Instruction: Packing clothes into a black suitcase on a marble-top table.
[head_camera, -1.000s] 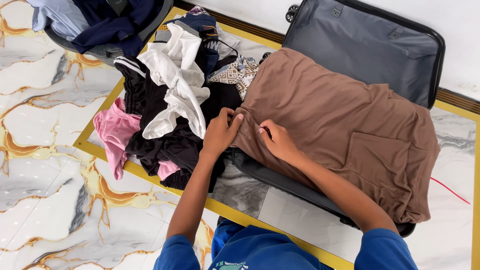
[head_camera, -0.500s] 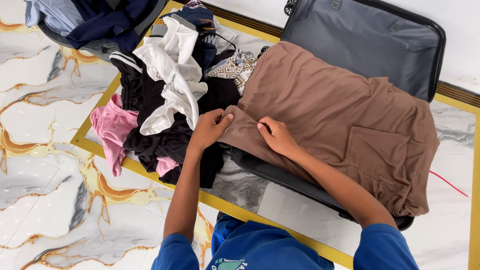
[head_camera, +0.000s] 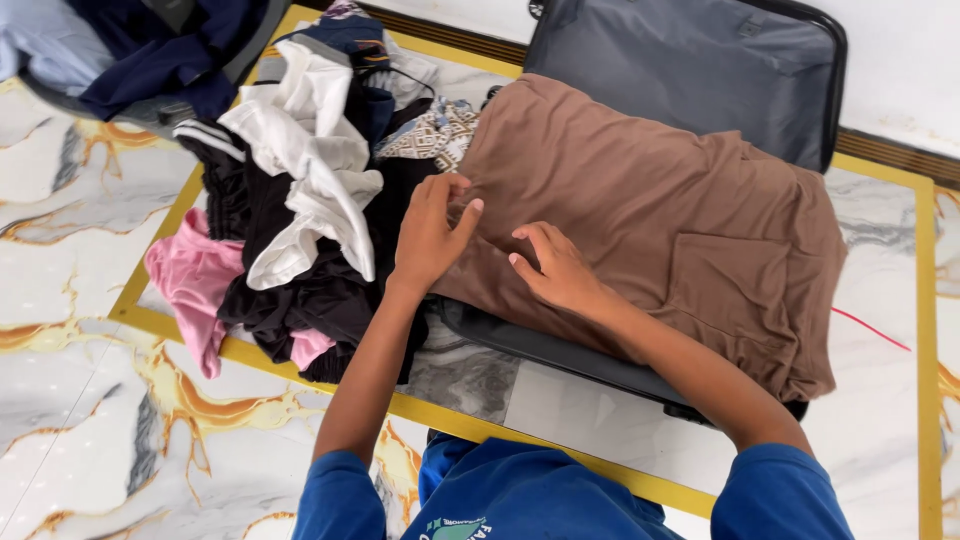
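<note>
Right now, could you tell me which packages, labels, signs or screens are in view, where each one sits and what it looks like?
Printed logo on the person's blue shirt: bottom edge of the view, between the arms, small, teal and white, partly cut off.
No packages, signs or screens show; only the brown garment, the grey suitcase lid and the clothes pile.

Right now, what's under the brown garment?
The brown garment lies over an open dark suitcase; only its front rim and raised lid show. Whatever is packed beneath is covered.
</note>
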